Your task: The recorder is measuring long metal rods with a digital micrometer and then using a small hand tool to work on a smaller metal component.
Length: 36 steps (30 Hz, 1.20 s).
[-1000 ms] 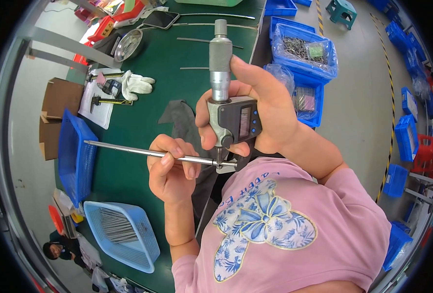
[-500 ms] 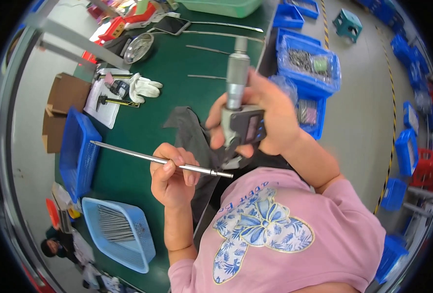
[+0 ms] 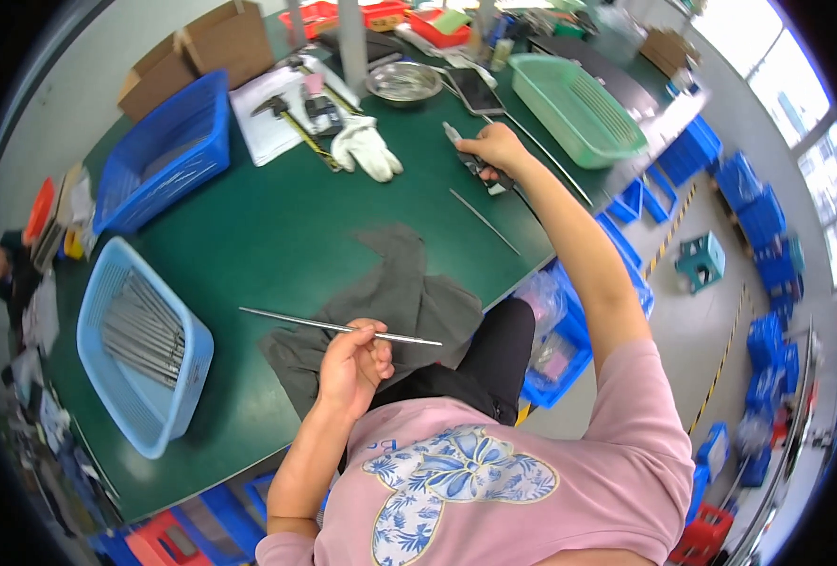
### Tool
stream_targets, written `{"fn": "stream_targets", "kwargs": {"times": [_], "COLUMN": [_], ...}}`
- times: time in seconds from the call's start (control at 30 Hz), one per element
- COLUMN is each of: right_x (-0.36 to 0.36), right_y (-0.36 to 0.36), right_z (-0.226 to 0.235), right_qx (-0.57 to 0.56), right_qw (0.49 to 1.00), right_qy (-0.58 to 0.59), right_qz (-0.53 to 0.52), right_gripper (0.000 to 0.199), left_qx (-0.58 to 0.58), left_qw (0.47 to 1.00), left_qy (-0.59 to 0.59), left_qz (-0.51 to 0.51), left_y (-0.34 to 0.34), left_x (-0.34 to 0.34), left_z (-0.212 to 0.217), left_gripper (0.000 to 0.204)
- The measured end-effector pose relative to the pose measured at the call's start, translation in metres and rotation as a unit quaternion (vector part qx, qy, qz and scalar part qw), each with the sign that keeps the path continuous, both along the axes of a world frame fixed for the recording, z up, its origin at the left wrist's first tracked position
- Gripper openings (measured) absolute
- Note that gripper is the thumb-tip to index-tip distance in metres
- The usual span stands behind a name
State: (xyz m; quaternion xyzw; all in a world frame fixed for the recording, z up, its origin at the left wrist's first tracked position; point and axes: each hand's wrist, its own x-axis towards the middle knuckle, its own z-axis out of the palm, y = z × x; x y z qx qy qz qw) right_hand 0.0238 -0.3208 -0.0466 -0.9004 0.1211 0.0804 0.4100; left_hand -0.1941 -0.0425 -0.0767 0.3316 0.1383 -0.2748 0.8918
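Note:
My left hand (image 3: 354, 366) pinches a slim metal rod (image 3: 282, 316) near its middle and holds it roughly level above a crumpled dark grey cloth (image 3: 395, 283). Out over the far right part of the green table, my right hand (image 3: 496, 151) is closed round a micrometer (image 3: 472, 164) with a dark body and silver barrel. Its fingers hide part of the tool, and I cannot tell whether it touches the tabletop. A thinner rod (image 3: 483, 220) lies on the table nearer to me. Many similar rods (image 3: 140, 330) fill a light blue basket (image 3: 192, 373) on the left.
A dark blue basket (image 3: 216, 141) stands at the far left. White gloves (image 3: 367, 151), calipers (image 3: 296, 127) and a metal bowl (image 3: 404, 83) lie along the back. A phone (image 3: 475, 91), a long rod (image 3: 555, 165) and a green tray (image 3: 579, 113) are beyond my right hand.
My right hand has carried the micrometer away from my body to the far right of the table. My left hand keeps the rod. The view has turned.

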Motion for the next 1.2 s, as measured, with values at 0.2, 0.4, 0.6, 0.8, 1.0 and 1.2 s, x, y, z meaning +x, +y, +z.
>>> {"fn": "stream_targets", "kwargs": {"times": [0.2, 0.4, 0.6, 0.8, 1.0, 1.2], "right_x": [0.033, 0.010, -0.173, -0.226, -0.210, -0.206], "right_y": [0.011, 0.008, 0.052, 0.078, 0.078, 0.093], "right_z": [-0.012, -0.008, 0.010, -0.003, -0.028, -0.050], "right_qx": [-0.077, -0.366, -0.036, 0.162, 0.368, 0.389], "right_qw": [0.997, 0.884, 0.928, 0.940, 0.913, 0.907], "right_qy": [0.003, -0.291, -0.176, -0.125, -0.131, -0.131], "right_qz": [-0.005, 0.008, 0.325, 0.274, 0.117, 0.097], "right_gripper": [0.046, 0.044, 0.028, 0.021, 0.030, 0.030], "left_qx": [-0.008, -0.046, -0.070, -0.026, 0.474, 0.623], "left_qw": [0.999, 0.996, 0.997, 0.995, 0.792, 0.488], "left_qy": [0.033, 0.061, 0.008, -0.018, -0.374, -0.603], "left_qz": [-0.006, -0.038, -0.023, -0.093, -0.093, -0.100], "left_y": [-0.002, -0.002, 0.005, -0.004, 0.007, 0.015], "left_x": [-0.006, -0.003, 0.002, 0.017, 0.015, 0.009], "left_z": [-0.010, -0.001, -0.003, -0.002, -0.008, 0.010], "left_gripper": [0.018, 0.029, 0.026, 0.030, 0.024, 0.037]}}
